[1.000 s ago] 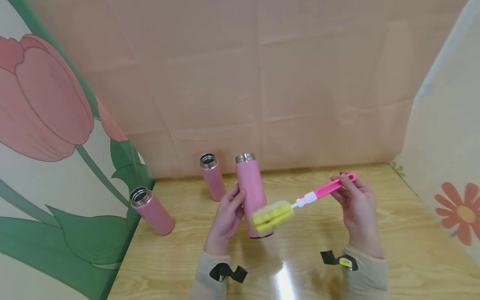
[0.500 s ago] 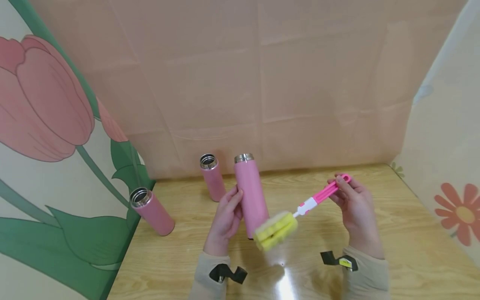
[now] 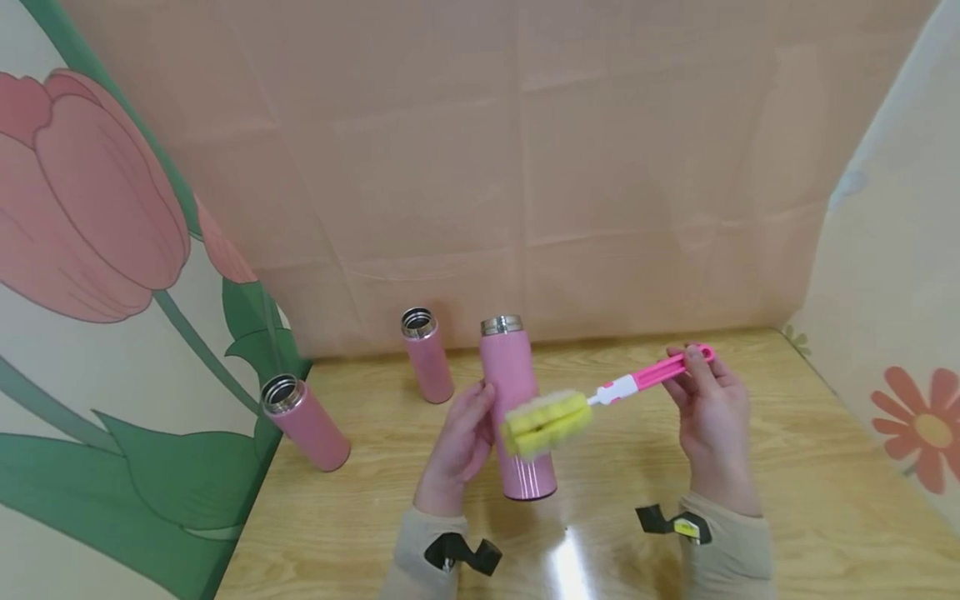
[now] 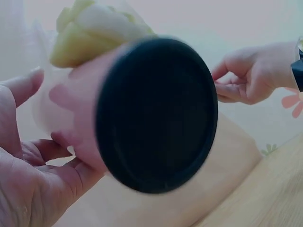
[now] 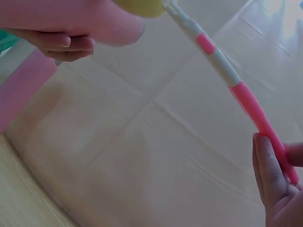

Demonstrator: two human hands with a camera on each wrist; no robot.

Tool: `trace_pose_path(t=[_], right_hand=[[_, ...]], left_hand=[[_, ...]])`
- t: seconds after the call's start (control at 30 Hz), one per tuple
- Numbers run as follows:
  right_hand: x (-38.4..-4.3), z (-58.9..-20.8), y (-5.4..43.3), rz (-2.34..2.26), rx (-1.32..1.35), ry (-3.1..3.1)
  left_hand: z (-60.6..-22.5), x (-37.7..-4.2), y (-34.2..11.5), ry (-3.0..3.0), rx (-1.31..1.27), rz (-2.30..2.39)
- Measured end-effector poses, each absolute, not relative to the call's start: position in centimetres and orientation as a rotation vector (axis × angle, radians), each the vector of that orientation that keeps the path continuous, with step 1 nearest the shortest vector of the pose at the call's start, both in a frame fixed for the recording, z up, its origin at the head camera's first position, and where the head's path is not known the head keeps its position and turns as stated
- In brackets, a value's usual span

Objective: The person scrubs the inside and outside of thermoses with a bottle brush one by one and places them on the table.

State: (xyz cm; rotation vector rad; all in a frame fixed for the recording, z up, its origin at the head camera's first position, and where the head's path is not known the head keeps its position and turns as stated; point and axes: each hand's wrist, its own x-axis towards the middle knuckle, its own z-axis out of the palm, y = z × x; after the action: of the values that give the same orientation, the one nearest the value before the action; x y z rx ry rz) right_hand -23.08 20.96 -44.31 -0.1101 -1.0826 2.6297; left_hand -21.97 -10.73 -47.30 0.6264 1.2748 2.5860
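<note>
My left hand (image 3: 459, 446) grips a tall pink thermos bottle (image 3: 508, 362) around its side, holding it over the table with the steel-rimmed mouth at the far end. Its black base (image 4: 158, 116) faces the left wrist camera. Between thumb and fingers, my right hand (image 3: 712, 425) pinches the end of a bottle brush's pink handle (image 3: 660, 371). The brush's yellow sponge head (image 3: 551, 423) lies across the bottle's side in the head view, and in the left wrist view it sits right at the bottle's wall. Past the white neck, the handle (image 5: 253, 106) runs down to the right fingers.
Two more pink bottles stand uncapped on the wooden table (image 3: 615, 517): one bottle (image 3: 427, 362) at the back, another bottle (image 3: 315, 429) by the left wall. A peach sheet (image 3: 637, 167) hangs along the back edge. A flower-patterned wall (image 3: 862, 333) bounds the right side.
The brush head dips toward the bottle's base, then swings up onto its middle. The held bottle has shifted slightly right and toward me, with the left hand. The two standing bottles stay put.
</note>
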Motion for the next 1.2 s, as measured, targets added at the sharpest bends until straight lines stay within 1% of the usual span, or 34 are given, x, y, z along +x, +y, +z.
trace_pose_path(t=[0.23, 0.67, 0.97, 1.2], right_hand=[[-23.1, -44.1, 20.9, 2.612, -0.197, -0.885], [-23.3, -43.7, 20.4, 2.547, -0.296, -0.654], [-23.6, -44.1, 19.6, 2.466, -0.249, -0.613], [-23.6, -44.0, 19.2, 2.433, -0.236, -0.606]], left_hand=[[-47.9, -22.2, -10.6, 1.376, 0.634, 2.5], [-47.8, -22.3, -10.7, 1.489, 0.513, 2.427], [-47.7, -22.1, -10.6, 1.45, 0.578, 2.389], [-48.0, -22.3, -10.5, 1.494, 0.463, 2.381]])
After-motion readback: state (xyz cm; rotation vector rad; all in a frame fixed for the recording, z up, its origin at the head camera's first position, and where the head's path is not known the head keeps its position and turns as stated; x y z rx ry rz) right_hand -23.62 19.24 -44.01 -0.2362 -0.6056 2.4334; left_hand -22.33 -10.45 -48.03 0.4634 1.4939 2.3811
